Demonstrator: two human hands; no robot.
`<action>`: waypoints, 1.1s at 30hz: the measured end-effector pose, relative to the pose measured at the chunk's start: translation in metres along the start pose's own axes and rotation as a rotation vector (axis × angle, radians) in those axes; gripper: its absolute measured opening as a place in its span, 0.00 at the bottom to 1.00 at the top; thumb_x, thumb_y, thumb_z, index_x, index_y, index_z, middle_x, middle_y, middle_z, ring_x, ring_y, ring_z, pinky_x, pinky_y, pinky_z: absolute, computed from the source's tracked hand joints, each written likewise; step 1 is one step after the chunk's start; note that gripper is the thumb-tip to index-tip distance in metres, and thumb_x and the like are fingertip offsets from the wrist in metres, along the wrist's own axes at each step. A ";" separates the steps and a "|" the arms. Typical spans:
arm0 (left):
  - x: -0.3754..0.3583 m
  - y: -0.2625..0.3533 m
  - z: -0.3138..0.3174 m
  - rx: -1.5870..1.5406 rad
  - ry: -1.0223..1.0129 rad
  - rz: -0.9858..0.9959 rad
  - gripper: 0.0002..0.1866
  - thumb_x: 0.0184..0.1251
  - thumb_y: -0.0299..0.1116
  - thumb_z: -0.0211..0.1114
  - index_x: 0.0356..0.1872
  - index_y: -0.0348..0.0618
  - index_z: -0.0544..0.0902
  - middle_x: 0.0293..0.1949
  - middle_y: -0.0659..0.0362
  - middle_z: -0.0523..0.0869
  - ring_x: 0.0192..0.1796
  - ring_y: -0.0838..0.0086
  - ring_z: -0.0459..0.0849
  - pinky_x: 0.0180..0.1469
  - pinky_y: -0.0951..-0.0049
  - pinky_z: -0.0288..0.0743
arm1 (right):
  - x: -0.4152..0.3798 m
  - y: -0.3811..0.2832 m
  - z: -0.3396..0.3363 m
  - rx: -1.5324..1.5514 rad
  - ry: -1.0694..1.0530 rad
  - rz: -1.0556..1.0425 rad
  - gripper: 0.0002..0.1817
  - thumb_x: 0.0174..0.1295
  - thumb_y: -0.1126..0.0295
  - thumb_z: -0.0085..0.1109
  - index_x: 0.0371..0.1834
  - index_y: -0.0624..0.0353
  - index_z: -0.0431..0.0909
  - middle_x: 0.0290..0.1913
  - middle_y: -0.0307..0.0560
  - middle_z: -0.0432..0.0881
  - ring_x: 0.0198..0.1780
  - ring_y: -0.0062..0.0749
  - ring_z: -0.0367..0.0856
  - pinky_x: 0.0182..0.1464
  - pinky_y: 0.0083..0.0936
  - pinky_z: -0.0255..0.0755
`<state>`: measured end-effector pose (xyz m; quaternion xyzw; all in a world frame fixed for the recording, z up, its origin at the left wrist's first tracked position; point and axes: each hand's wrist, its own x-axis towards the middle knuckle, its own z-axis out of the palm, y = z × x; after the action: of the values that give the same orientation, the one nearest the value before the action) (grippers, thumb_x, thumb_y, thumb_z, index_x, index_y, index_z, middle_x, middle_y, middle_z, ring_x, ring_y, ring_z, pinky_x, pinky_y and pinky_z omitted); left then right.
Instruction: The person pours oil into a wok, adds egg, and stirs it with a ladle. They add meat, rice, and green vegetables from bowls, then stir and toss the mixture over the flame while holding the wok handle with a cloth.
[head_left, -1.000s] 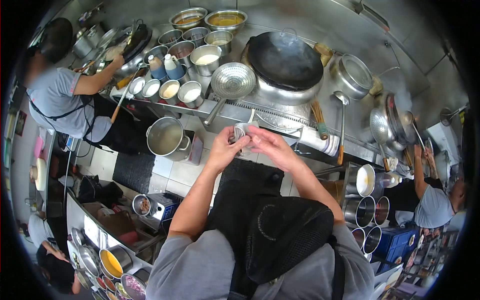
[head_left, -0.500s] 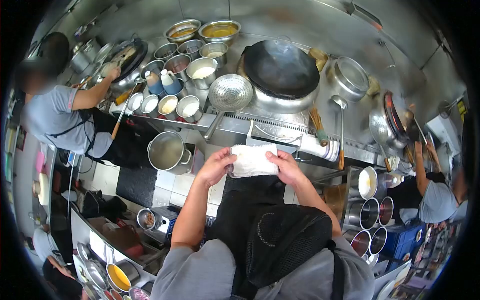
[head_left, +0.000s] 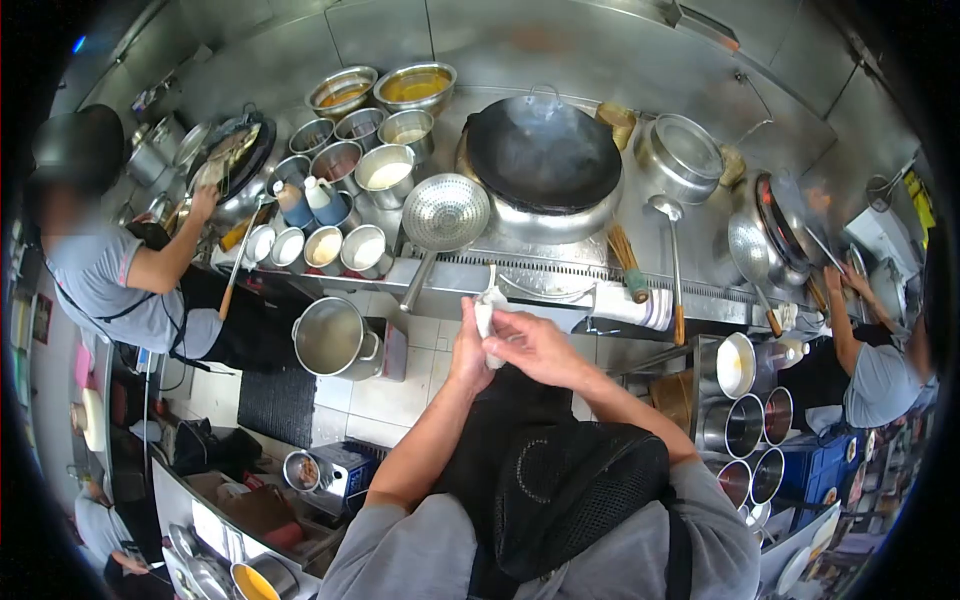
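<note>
A white cloth [head_left: 489, 312], bunched into a narrow upright fold, is between my two hands in front of the stove edge. My left hand [head_left: 468, 348] grips it from the left, palm turned inward. From the other side my right hand [head_left: 535, 345] presses on it with bent fingers and thumb; part of the cloth is hidden by these fingers. Beyond the hands, a perforated strainer [head_left: 446, 214] lies on the counter with its handle sticking out over the edge. A black wok [head_left: 545, 155] sits on the burner, with faint steam or smoke in it.
A ladle [head_left: 677, 260], a bamboo brush [head_left: 627, 265] and a folded striped towel [head_left: 630, 305] lie right of the wok. Several seasoning pots [head_left: 384, 180] stand left. A large pot [head_left: 330, 338] is below the counter. Co-workers [head_left: 125, 270] cook at both sides.
The cloth, held spread flat between both hands before, is now folded narrow. My right hand has moved left to meet my left hand. The view has shifted slightly.
</note>
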<state>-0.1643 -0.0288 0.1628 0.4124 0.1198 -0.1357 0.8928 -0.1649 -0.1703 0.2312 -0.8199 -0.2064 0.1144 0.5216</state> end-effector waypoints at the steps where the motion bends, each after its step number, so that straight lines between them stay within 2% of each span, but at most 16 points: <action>1: -0.001 0.010 0.011 -0.139 -0.050 -0.004 0.35 0.74 0.64 0.37 0.63 0.44 0.70 0.55 0.54 0.80 0.56 0.65 0.80 0.60 0.60 0.73 | 0.003 -0.009 -0.014 0.066 0.063 -0.127 0.27 0.63 0.57 0.63 0.58 0.64 0.75 0.51 0.56 0.78 0.51 0.43 0.79 0.53 0.33 0.73; 4: 0.013 0.013 0.012 -0.329 -0.116 -0.023 0.40 0.73 0.66 0.30 0.65 0.42 0.70 0.56 0.49 0.80 0.59 0.59 0.79 0.65 0.56 0.69 | 0.014 -0.048 -0.074 0.220 0.274 -0.497 0.37 0.65 0.53 0.59 0.71 0.62 0.61 0.71 0.55 0.63 0.70 0.45 0.65 0.69 0.38 0.61; 6: 0.021 0.024 0.023 -0.419 -0.263 -0.029 0.39 0.73 0.65 0.31 0.66 0.42 0.69 0.58 0.49 0.79 0.60 0.60 0.78 0.67 0.55 0.66 | 0.025 -0.092 -0.111 0.596 0.367 -0.679 0.42 0.64 0.47 0.56 0.73 0.64 0.55 0.74 0.57 0.58 0.73 0.48 0.60 0.72 0.42 0.53; 9: 0.030 0.037 0.059 -0.421 -0.228 -0.028 0.39 0.73 0.66 0.33 0.66 0.43 0.68 0.60 0.46 0.77 0.61 0.56 0.77 0.67 0.54 0.66 | 0.043 -0.102 -0.109 0.699 0.438 -0.836 0.46 0.63 0.42 0.54 0.74 0.65 0.53 0.73 0.58 0.59 0.73 0.50 0.61 0.73 0.43 0.52; 11: 0.026 0.042 0.099 -0.406 -0.170 -0.017 0.38 0.72 0.66 0.35 0.69 0.45 0.66 0.62 0.48 0.75 0.64 0.56 0.75 0.67 0.55 0.65 | 0.075 -0.053 -0.068 0.699 0.335 -0.725 0.42 0.65 0.44 0.52 0.72 0.65 0.56 0.72 0.54 0.61 0.73 0.47 0.61 0.73 0.42 0.52; 12: 0.029 0.038 0.112 -0.305 -0.438 0.072 0.38 0.73 0.67 0.34 0.70 0.47 0.63 0.63 0.54 0.75 0.64 0.61 0.74 0.67 0.57 0.65 | 0.075 -0.035 -0.051 0.645 0.209 -0.430 0.40 0.67 0.47 0.51 0.72 0.66 0.56 0.72 0.53 0.61 0.73 0.45 0.60 0.74 0.42 0.50; 14: 0.044 0.031 0.109 -0.260 -0.325 0.088 0.39 0.72 0.67 0.33 0.70 0.48 0.63 0.62 0.56 0.75 0.63 0.63 0.75 0.66 0.58 0.66 | 0.083 -0.015 -0.058 0.569 0.206 -0.551 0.38 0.69 0.48 0.50 0.72 0.67 0.56 0.72 0.54 0.60 0.73 0.45 0.60 0.74 0.41 0.50; 16: 0.049 0.030 0.111 -0.287 -0.197 0.066 0.39 0.72 0.68 0.33 0.68 0.47 0.64 0.61 0.55 0.76 0.62 0.62 0.76 0.65 0.58 0.67 | 0.081 -0.011 -0.066 0.803 0.195 -0.394 0.39 0.69 0.46 0.49 0.71 0.68 0.58 0.73 0.55 0.59 0.73 0.45 0.61 0.73 0.41 0.51; 17: 0.049 0.028 0.111 -0.328 -0.069 0.041 0.39 0.72 0.68 0.33 0.67 0.47 0.66 0.60 0.54 0.76 0.61 0.62 0.76 0.64 0.58 0.68 | 0.074 -0.008 -0.075 0.643 0.243 -0.482 0.32 0.71 0.54 0.51 0.70 0.67 0.60 0.70 0.54 0.62 0.72 0.44 0.63 0.71 0.40 0.56; 20: 0.073 0.014 0.081 -0.348 -0.037 0.012 0.39 0.72 0.68 0.32 0.64 0.46 0.69 0.58 0.54 0.78 0.61 0.63 0.77 0.65 0.58 0.67 | 0.060 0.004 -0.092 0.470 0.417 -0.430 0.25 0.69 0.63 0.56 0.65 0.63 0.68 0.64 0.52 0.68 0.65 0.39 0.71 0.66 0.35 0.65; 21: 0.079 0.014 0.078 -0.318 0.053 0.007 0.40 0.71 0.69 0.33 0.61 0.45 0.73 0.54 0.56 0.81 0.57 0.64 0.79 0.61 0.60 0.71 | 0.055 0.013 -0.099 0.429 0.459 -0.383 0.22 0.68 0.67 0.57 0.63 0.63 0.69 0.60 0.51 0.71 0.61 0.36 0.74 0.61 0.32 0.71; 22: 0.085 0.011 0.072 -0.291 0.044 0.052 0.40 0.69 0.71 0.34 0.53 0.45 0.77 0.39 0.56 0.83 0.40 0.65 0.83 0.44 0.64 0.79 | 0.049 0.029 -0.105 0.432 0.460 -0.389 0.22 0.68 0.67 0.57 0.63 0.63 0.69 0.60 0.51 0.71 0.61 0.36 0.74 0.61 0.32 0.71; 25: 0.099 0.004 0.048 -0.167 0.193 0.094 0.40 0.65 0.74 0.39 0.43 0.44 0.79 0.25 0.59 0.80 0.23 0.70 0.80 0.26 0.71 0.76 | 0.029 0.107 -0.110 0.522 0.403 0.046 0.20 0.69 0.63 0.57 0.59 0.63 0.73 0.54 0.49 0.77 0.55 0.32 0.78 0.56 0.28 0.74; 29: 0.112 -0.004 0.020 -0.084 0.356 0.108 0.37 0.66 0.72 0.43 0.40 0.45 0.79 0.22 0.60 0.77 0.22 0.70 0.78 0.24 0.71 0.74 | -0.015 0.173 -0.122 0.583 0.305 0.240 0.19 0.69 0.61 0.57 0.55 0.64 0.76 0.47 0.48 0.82 0.46 0.30 0.83 0.50 0.25 0.76; 31: 0.117 -0.004 0.013 0.089 0.443 0.184 0.37 0.66 0.72 0.43 0.39 0.44 0.79 0.21 0.60 0.77 0.20 0.70 0.77 0.22 0.71 0.73 | -0.028 0.195 -0.134 0.361 0.272 0.348 0.18 0.68 0.61 0.57 0.52 0.66 0.77 0.45 0.52 0.82 0.42 0.33 0.84 0.46 0.26 0.77; 33: 0.126 0.001 0.011 0.082 0.488 0.214 0.36 0.68 0.70 0.43 0.38 0.43 0.78 0.19 0.60 0.76 0.19 0.70 0.77 0.20 0.72 0.72 | -0.031 0.207 -0.156 0.209 0.256 0.267 0.18 0.68 0.62 0.58 0.50 0.67 0.78 0.44 0.54 0.81 0.41 0.36 0.84 0.44 0.28 0.77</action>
<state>-0.0453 -0.0545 0.1293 0.4792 0.2815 0.0580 0.8293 -0.0843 -0.3875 0.1110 -0.7893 -0.0147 0.0981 0.6059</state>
